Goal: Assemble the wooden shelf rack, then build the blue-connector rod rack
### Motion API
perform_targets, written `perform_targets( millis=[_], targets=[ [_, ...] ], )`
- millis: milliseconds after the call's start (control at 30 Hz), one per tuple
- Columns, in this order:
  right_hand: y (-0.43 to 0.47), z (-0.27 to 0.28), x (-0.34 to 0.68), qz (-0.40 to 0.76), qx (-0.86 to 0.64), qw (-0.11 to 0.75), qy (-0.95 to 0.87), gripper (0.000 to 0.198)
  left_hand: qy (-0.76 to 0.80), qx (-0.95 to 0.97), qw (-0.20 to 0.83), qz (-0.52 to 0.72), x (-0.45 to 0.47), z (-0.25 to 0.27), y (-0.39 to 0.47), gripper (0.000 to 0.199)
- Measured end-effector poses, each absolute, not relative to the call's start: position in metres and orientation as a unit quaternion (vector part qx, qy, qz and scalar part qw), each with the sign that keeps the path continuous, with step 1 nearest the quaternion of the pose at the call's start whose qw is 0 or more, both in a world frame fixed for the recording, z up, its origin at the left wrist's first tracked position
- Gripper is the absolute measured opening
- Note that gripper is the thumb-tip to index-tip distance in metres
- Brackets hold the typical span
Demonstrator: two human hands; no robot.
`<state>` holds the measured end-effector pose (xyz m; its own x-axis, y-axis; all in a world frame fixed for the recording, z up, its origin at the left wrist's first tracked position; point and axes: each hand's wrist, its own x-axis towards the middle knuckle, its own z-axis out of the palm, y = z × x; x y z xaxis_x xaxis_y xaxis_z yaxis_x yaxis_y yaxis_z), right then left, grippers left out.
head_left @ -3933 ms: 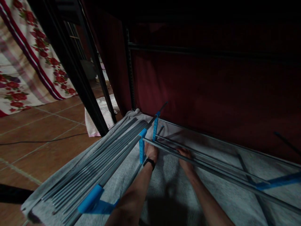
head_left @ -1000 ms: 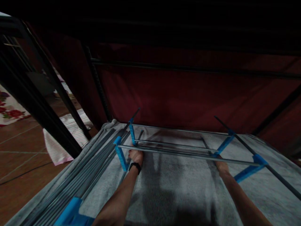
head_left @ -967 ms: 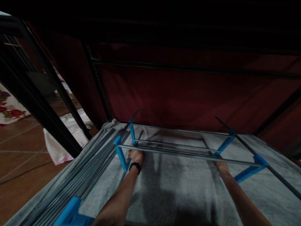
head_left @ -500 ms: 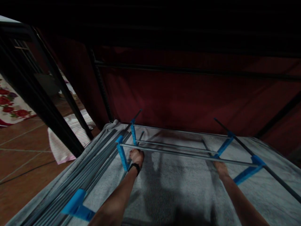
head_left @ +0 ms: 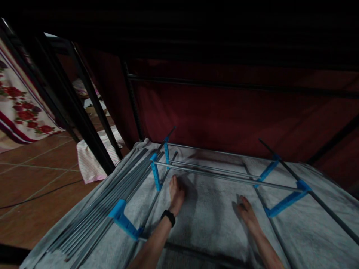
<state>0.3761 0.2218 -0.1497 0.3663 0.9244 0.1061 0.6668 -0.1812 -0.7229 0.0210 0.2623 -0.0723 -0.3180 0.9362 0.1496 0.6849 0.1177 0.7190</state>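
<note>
A half-built frame of grey metal tubes [head_left: 224,175] and blue plastic connectors [head_left: 156,175] stands on a grey blanket [head_left: 213,213]. My left hand [head_left: 176,196], with a black band on the wrist, is just inside the left connectors, its fingers stretched out and nothing in them. Over the blanket's middle, left of the right-hand blue connector [head_left: 283,204], my right hand [head_left: 247,212] hovers open and holds nothing. Another blue connector [head_left: 123,220] joins the frame near my left forearm. A crosswise tube [head_left: 202,254] runs low in front of me, partly shadowed.
Several loose metal tubes [head_left: 103,201] lie side by side on the blanket's left. Dark metal posts [head_left: 84,112] rise at the left, and a dark red cloth [head_left: 213,112] hangs behind. A striped cloth [head_left: 92,158] and a cable [head_left: 42,195] are on the tiled floor.
Both hands have let go of the frame's lower side tubes and drawn inward, toward me. The camera view has shifted, bringing more of the near-left connector into sight.
</note>
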Motion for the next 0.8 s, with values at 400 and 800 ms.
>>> perform_targets(
  millis=[400,800],
  targets=[
    [0.156,-0.171,0.349,0.170,-0.712,0.237,-0.639,0.062,0.668,0.701,0.144,0.202,0.040,-0.112,0.186,0.056],
    [0.136,-0.166,0.309,-0.049,-0.750,0.081,-0.655,0.062,0.652,0.739,0.124,0.116,0.047,-0.114,0.174,0.057]
  ],
)
